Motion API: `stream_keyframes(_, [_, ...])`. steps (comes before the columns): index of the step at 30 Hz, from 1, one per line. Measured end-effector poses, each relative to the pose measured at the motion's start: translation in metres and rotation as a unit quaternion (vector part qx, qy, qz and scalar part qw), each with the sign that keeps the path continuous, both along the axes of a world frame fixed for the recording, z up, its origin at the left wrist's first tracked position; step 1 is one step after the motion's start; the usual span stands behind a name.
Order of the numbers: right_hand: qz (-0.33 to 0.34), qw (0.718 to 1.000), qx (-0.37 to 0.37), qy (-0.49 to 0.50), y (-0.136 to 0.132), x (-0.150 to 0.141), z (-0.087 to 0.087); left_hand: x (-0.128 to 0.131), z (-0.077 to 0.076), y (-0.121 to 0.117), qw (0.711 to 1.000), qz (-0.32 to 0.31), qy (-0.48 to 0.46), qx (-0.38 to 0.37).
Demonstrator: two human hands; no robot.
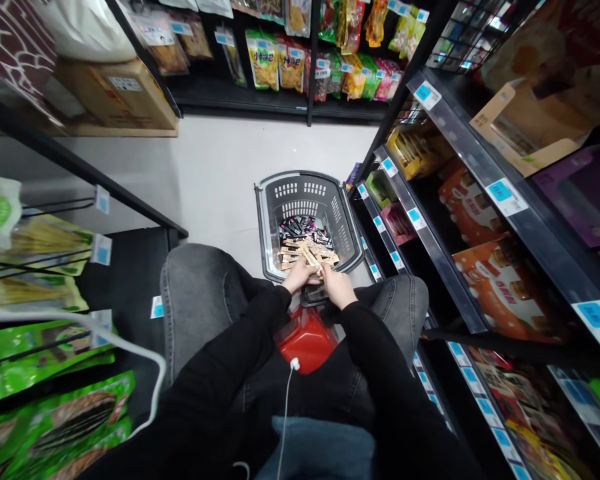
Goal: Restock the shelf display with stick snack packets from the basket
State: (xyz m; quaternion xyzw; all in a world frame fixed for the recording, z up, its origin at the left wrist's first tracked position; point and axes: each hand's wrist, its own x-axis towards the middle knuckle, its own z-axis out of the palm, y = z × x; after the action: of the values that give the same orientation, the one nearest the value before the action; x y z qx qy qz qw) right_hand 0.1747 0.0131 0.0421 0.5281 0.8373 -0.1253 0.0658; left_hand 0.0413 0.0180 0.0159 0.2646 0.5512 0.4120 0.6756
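My left hand [301, 276] and my right hand [336, 285] meet over the near rim of a grey shopping basket [347, 207]. Between them is a slim tan packet [311, 258], its far end pointing away over the basket. Fingers of both hands are closed around its near end. Inside the basket lie several similar tan packets [293, 252], loosely piled, with small dark packets [300, 224] behind them. A red stool or box [307, 340] sits between my legs, just below my hands. The print on the held packet is too small to read.
Shelves with price tags and orange boxes [500, 287] rise close on my right. Hanging green snack bags [75, 420] line the left. A cardboard box [115, 93] stands at the far left; a snack rack [240, 100] crosses the back. White cables [153, 360] run near me.
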Motion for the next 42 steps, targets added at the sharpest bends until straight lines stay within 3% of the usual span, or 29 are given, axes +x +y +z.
stream_keyframes(8, [-0.106, 0.993, -0.017, 0.052, 0.001, -0.003, -0.003, 0.004, 0.000, 0.003, 0.999, 0.025, 0.023, -0.007])
stream_keyframes(14, [-0.211, 0.960, -0.003, 0.182, 0.006, 0.004, -0.019, 0.012, 0.004, -0.006, 1.000, 0.001, 0.013, 0.027])
stream_keyframes(17, [-0.267, 0.914, 0.001, 0.305, 0.008, 0.007, -0.029, 0.023, 0.008, -0.016, 0.998, -0.056, -0.008, 0.018])
stream_keyframes(21, [-0.333, 0.817, -0.068, 0.465, 0.010, 0.011, -0.035, 0.034, 0.006, -0.022, 0.995, -0.075, -0.072, -0.007])
stream_keyframes(24, [-0.344, 0.787, -0.087, 0.505, 0.013, 0.014, -0.032, 0.034, 0.000, -0.019, 0.993, -0.071, -0.095, 0.020])
stream_keyframes(26, [-0.338, 0.798, -0.098, 0.489, 0.016, 0.016, -0.028, 0.032, -0.004, -0.015, 0.991, -0.073, -0.109, 0.037])
stream_keyframes(30, [-0.272, 0.878, -0.064, 0.388, 0.020, 0.019, -0.019, 0.030, -0.009, -0.014, 0.993, -0.057, -0.088, 0.045])
stream_keyframes(32, [-0.247, 0.901, -0.038, 0.354, 0.020, 0.019, -0.018, 0.030, -0.009, -0.014, 0.993, -0.059, -0.081, 0.058])
stream_keyframes(36, [-0.232, 0.904, -0.085, 0.348, 0.017, 0.018, -0.017, 0.028, -0.009, -0.015, 0.992, -0.076, -0.040, 0.087])
stream_keyframes(42, [-0.233, 0.900, -0.155, 0.334, 0.014, 0.017, -0.014, 0.022, -0.011, -0.013, 0.972, -0.104, 0.160, 0.135])
